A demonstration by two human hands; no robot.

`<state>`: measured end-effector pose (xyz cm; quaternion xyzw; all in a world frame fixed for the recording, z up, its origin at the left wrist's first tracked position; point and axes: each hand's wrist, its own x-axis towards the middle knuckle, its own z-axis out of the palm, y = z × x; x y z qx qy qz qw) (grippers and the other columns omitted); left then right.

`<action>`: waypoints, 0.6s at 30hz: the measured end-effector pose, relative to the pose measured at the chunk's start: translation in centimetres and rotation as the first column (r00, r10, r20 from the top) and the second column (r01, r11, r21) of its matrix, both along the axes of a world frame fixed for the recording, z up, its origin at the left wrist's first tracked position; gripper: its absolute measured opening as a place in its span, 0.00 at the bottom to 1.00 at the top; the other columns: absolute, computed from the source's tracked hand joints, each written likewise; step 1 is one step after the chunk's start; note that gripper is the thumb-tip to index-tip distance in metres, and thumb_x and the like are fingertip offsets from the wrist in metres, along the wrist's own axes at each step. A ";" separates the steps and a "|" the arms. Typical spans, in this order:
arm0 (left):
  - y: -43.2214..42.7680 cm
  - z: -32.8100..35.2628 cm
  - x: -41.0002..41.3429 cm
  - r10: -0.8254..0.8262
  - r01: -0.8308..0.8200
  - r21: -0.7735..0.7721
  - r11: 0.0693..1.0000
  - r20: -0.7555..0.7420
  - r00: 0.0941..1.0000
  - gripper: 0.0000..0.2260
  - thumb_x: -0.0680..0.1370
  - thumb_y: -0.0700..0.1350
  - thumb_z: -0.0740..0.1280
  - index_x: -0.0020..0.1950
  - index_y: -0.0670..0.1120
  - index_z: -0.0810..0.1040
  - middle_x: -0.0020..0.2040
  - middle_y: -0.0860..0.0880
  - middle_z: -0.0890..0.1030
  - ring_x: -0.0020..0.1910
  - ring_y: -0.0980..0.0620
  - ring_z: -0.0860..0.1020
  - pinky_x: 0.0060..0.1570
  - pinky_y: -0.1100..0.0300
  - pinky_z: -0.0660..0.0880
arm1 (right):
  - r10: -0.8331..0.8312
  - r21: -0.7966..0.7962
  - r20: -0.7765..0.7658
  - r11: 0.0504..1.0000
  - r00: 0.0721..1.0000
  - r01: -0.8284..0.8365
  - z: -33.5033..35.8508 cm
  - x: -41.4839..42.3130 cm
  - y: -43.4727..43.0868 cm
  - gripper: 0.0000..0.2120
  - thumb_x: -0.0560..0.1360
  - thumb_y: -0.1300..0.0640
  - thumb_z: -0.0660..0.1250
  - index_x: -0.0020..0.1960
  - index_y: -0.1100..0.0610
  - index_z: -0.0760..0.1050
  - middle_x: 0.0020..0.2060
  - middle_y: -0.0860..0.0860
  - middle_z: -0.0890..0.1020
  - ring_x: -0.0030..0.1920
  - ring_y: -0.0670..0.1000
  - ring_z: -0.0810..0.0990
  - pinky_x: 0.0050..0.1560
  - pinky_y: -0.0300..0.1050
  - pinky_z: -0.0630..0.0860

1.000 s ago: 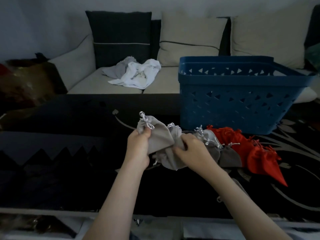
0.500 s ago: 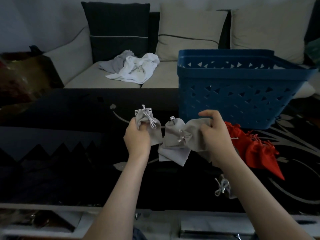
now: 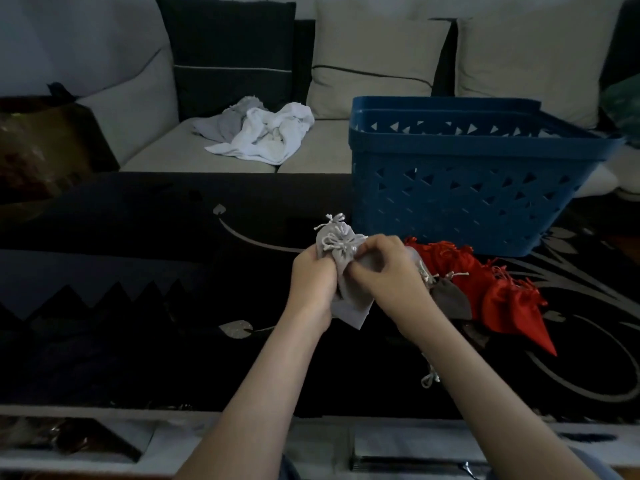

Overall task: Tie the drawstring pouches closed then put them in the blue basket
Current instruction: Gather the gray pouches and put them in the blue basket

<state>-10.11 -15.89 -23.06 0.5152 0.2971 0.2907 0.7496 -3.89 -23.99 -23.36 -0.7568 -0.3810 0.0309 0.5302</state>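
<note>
Head view: the left hand curls round a bunch of grey pouches, held above the black table, probably to gather them for one trip. The right hand pinches the bunch from the other side. Their soft matte cloth puckers at the necks under pale knotted cords. Shiny red pouches and a darker grey pouch lie just beside, before the blue basket, rigid plastic pierced with triangles.
</note>
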 end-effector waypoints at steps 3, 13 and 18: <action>-0.4 0.5 0.2 -0.023 0.023 -0.029 0.999 0.012 1.000 0.09 0.75 0.33 0.63 0.45 0.42 0.82 0.37 0.46 0.83 0.36 0.51 0.81 0.37 0.62 0.78 | -0.074 0.025 0.070 0.997 0.995 0.072 0.0 0.2 -0.1 0.09 0.69 0.63 0.72 0.40 0.56 0.71 0.39 0.45 0.68 0.39 0.38 0.70 0.43 0.25 0.64; -1.2 0.9 0.8 -0.117 0.116 0.007 0.993 0.085 0.990 0.17 0.83 0.52 0.53 0.56 0.46 0.80 0.55 0.43 0.82 0.57 0.47 0.80 0.64 0.49 0.72 | -0.158 0.022 0.176 0.987 0.972 0.157 0.0 0.7 0.0 0.11 0.74 0.59 0.67 0.35 0.55 0.69 0.33 0.50 0.72 0.36 0.49 0.70 0.34 0.38 0.61; -0.5 0.3 0.5 -0.071 0.067 0.087 0.994 0.039 0.997 0.17 0.83 0.51 0.53 0.53 0.49 0.81 0.53 0.45 0.83 0.55 0.48 0.81 0.64 0.45 0.72 | -0.169 -0.024 0.166 0.984 0.972 0.175 0.1 0.3 0.3 0.20 0.75 0.60 0.66 0.30 0.48 0.62 0.30 0.46 0.70 0.38 0.49 0.70 0.34 0.34 0.62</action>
